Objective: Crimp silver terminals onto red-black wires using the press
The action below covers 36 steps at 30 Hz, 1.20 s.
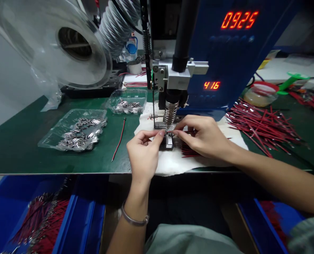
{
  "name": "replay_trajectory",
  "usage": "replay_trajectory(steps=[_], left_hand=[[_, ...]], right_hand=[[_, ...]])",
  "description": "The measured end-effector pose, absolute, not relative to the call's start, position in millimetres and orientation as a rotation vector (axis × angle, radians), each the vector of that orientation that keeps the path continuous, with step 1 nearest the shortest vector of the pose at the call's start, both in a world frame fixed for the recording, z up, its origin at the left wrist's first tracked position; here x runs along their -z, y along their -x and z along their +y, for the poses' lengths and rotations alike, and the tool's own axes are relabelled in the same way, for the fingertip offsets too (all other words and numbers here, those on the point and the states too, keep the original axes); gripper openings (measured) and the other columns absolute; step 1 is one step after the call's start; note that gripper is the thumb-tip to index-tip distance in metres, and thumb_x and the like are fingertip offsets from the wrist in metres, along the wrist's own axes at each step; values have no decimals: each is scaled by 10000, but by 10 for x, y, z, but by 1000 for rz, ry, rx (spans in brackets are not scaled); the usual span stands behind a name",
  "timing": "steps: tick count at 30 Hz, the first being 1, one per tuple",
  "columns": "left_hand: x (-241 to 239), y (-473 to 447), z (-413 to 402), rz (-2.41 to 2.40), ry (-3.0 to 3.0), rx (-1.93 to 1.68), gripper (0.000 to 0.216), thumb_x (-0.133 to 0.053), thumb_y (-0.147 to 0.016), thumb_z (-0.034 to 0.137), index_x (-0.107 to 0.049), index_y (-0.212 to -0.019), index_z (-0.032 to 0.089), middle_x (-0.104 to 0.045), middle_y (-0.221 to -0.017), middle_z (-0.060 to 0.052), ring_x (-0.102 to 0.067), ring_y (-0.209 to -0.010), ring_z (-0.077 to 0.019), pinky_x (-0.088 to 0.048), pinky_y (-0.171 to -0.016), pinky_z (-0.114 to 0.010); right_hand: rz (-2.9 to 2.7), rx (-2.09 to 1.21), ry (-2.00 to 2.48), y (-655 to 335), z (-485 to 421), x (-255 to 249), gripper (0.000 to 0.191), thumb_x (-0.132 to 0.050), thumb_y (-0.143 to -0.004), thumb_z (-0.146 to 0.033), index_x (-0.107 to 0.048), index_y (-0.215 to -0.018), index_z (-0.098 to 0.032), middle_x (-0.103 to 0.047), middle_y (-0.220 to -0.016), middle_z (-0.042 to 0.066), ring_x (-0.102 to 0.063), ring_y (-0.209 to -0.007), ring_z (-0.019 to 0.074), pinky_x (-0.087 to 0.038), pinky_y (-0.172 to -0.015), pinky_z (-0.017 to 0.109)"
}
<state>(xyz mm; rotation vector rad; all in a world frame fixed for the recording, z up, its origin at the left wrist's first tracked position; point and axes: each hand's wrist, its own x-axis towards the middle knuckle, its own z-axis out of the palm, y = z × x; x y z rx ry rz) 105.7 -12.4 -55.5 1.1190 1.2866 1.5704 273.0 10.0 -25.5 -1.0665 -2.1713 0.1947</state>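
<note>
My left hand and my right hand meet under the spring-wrapped tip of a blue press machine. Both pinch a thin red wire at the small metal fixture below the tip. Left fingers are curled with thumb and forefinger pressed together at the fixture. Right fingers close on the wire from the right, over a bundle of red wires lying on a white cloth.
Two clear trays of small metal terminals sit left on the green table, with one loose red wire. A heap of red wires lies right. Blue bins hold finished wires below. A large reel stands back left.
</note>
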Motion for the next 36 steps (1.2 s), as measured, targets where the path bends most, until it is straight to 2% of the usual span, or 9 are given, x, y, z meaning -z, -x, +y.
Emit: replay_trajectory(steps=[16,27,36], left_hand=[[554,-1049,-125,1302,-1115,-1553,236,-767,-673,341,-694,-751,130,-651,-654,-28,-467,-486,-69,-385,-489,-201],[554,-1047,-132,1288,-1163,-1578,223,-756,-692,327,-697,-755,121,-690,-729,-62,-555,-590,-104,-425,-557,-208],[568,-1033,-130,1294,-1170,-1564,242,-752,-693,339,-695,-765,116,-664,-693,-47,-503,-548,-87,-382,-509,-199]], right_hand=[[-2178,-208,1084,-2733,90,252,75,-597,-834,-189,-663,-822,-155,-676,-820,34,-592,-714,138,-395,-623,251],[-2189,-199,1079,-2735,88,242,81,-590,-837,-195,-659,-820,-157,-674,-817,44,-591,-712,149,-398,-619,256],[-2193,-198,1059,-2740,93,259,86,-586,-843,-198,-659,-828,-154,-677,-822,45,-595,-719,146,-404,-627,254]])
